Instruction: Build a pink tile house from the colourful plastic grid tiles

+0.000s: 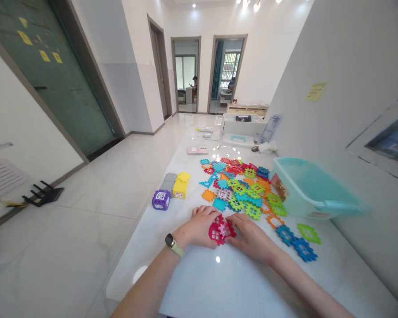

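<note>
Red plastic house-shaped pieces (221, 229) partly hidden between left hand (199, 226) and right hand (252, 238), both half-curled, fingers resting on them; hold unclear. Multicoloured loose pieces (235, 185) heaped beyond them.

Red building tiles (217, 230) show a window-grid pattern, with one pink tile on top. Farther on, the tile pile (235, 185) mixes orange, lime, teal and red. Near right: blue tiles (300, 249) and a green tile (309, 233). Left: purple cube (161, 199), yellow cube (180, 187). Right: turquoise tub (313, 187).
</note>
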Available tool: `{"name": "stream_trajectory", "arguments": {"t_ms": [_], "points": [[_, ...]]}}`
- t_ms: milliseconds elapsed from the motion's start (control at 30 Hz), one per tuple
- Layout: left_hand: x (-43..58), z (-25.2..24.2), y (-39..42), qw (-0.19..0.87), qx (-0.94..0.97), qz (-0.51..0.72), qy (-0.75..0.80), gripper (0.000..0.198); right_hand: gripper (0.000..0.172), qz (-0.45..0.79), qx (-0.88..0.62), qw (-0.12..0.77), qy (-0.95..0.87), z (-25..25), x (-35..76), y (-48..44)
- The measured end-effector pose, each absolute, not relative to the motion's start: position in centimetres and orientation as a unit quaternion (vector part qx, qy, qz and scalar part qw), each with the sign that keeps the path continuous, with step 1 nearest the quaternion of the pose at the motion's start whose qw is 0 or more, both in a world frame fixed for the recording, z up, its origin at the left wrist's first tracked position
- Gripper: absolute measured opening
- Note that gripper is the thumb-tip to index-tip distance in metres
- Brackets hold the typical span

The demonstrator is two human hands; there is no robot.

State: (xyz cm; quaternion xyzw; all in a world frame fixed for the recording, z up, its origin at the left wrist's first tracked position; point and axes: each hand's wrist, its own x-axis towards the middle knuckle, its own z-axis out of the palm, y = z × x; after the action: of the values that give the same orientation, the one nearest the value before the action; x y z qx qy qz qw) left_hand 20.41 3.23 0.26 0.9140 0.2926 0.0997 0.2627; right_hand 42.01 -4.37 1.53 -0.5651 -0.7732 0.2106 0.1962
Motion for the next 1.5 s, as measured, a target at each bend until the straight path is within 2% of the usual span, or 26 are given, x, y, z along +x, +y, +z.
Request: {"name": "stream_trajectory", "arguments": {"t_ms": [67,267,433,633,800,1000,1133,1500], "points": [[20.2,0.5,3.4,0.263,0.917,0.093,0.284,0.088,0.036,0.214,-0.556,0.203,-0.777,1.1,42.1,-4.2],[19.8,1.1,3.6,0.264,0.923,0.07,0.272,0.086,0.047,0.18,-0.561,0.235,-0.773,0.3,43.2,-4.7],[19.9,1.5,3.4,0.277,0.917,0.066,0.28,0.078,0.03,0.19,-0.559,0.25,-0.768,0.2,42.4,-4.8],[19.9,1.4,3.5,0.276,0.918,0.062,0.278,0.081,0.029,0.222,-0.523,0.271,-0.777,0.3,42.8,-5.0],[19.8,1.2,3.6,0.273,0.918,0.062,0.28,0.083,0.018,0.204,-0.532,0.274,-0.775,-0.2,42.5,-4.8],[19.9,1.2,3.6,0.278,0.917,0.065,0.279,0.089,0.033,0.184,-0.518,0.282,-0.786,-0.6,42.1,-4.4],[19.9,1.5,3.4,0.272,0.919,0.059,0.28,0.086,0.024,0.19,-0.506,0.277,-0.794,-0.5,42.2,-4.2],[20.0,1.6,3.2,0.244,0.929,0.038,0.277,0.074,0.017,0.17,-0.512,0.249,-0.804,-0.3,41.9,-4.1]]}}
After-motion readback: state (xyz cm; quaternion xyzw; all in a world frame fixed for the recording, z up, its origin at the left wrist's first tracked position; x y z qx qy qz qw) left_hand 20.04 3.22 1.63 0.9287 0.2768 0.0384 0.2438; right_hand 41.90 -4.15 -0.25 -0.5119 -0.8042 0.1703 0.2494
